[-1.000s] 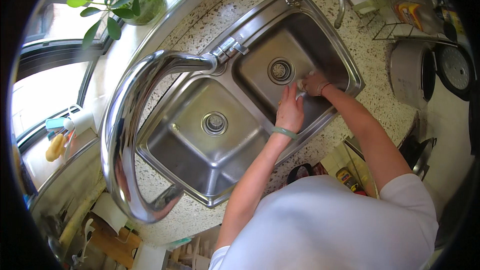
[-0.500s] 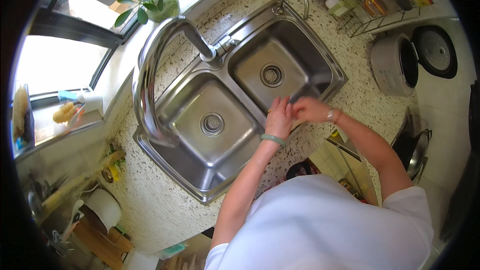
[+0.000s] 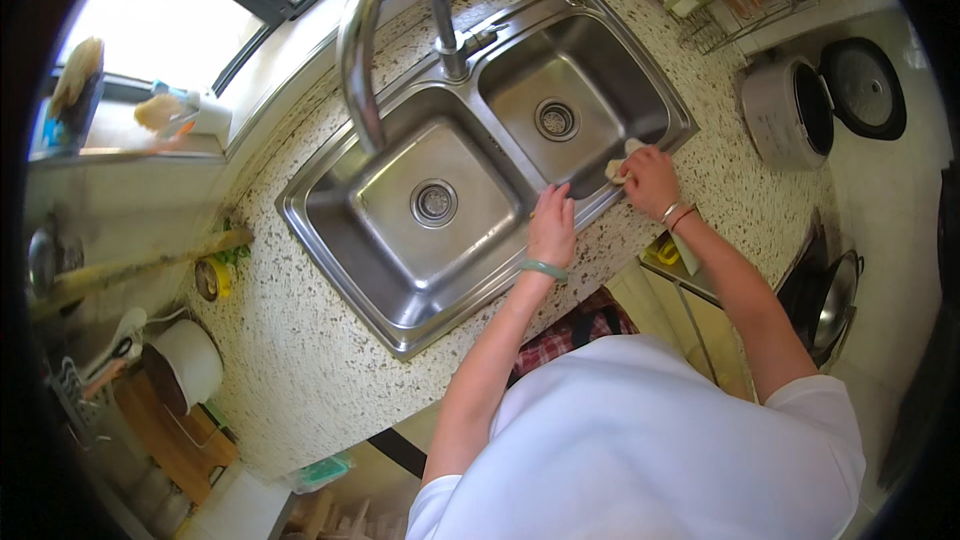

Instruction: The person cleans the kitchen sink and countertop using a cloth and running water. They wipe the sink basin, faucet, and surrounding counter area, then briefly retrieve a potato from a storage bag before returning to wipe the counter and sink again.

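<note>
Along the front rim of the double steel sink (image 3: 508, 155), beside its right basin (image 3: 560, 75), the right hand (image 3: 652, 183) has its fingers curled round a pale cloth (image 3: 615, 172), part of which pokes out past them. Farther left on that rim, near the sink's divider, the left hand (image 3: 552, 230) is opened out, fingers stretched forward, with nothing visible in its grasp; whether it touches the metal, I cannot tell. A green bangle (image 3: 543, 269) circles its wrist. Behind the sink rises a tall chrome tap (image 3: 357, 60). To the sink's right, a rice cooker (image 3: 772, 118) stands on the worktop (image 3: 290, 370), lid (image 3: 860, 90) open.
</note>
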The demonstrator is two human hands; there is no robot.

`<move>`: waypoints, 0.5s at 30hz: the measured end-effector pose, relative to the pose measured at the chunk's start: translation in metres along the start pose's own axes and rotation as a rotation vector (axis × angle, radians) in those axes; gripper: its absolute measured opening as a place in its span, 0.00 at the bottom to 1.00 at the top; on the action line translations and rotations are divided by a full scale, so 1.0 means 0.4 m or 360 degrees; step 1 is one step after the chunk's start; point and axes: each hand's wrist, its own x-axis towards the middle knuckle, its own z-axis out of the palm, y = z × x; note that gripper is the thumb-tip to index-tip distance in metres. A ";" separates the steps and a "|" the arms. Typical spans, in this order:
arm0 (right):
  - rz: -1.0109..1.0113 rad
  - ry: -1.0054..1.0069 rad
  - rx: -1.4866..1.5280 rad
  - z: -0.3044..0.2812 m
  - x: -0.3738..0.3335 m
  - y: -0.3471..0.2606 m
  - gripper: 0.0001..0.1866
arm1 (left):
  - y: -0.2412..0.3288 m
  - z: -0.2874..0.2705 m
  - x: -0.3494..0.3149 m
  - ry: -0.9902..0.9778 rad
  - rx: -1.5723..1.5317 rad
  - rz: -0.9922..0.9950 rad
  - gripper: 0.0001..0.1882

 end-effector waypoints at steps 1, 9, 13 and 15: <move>-0.0034 -0.0001 0.0022 0.009 -0.012 -0.055 0.06 | -0.019 -0.016 -0.017 0.0046 -0.0001 0.0006 0.20; -0.0429 -0.0075 0.0319 0.140 -0.127 -0.510 0.14 | -0.129 -0.189 -0.191 0.0228 0.0148 -0.0160 0.19; -0.0652 -0.0223 0.0445 0.235 -0.156 -0.779 0.17 | -0.197 -0.325 -0.311 0.0463 0.0419 -0.0291 0.21; -0.0602 -0.0611 0.0549 0.255 -0.140 -0.900 0.17 | -0.204 -0.420 -0.364 0.0592 0.0253 -0.0348 0.21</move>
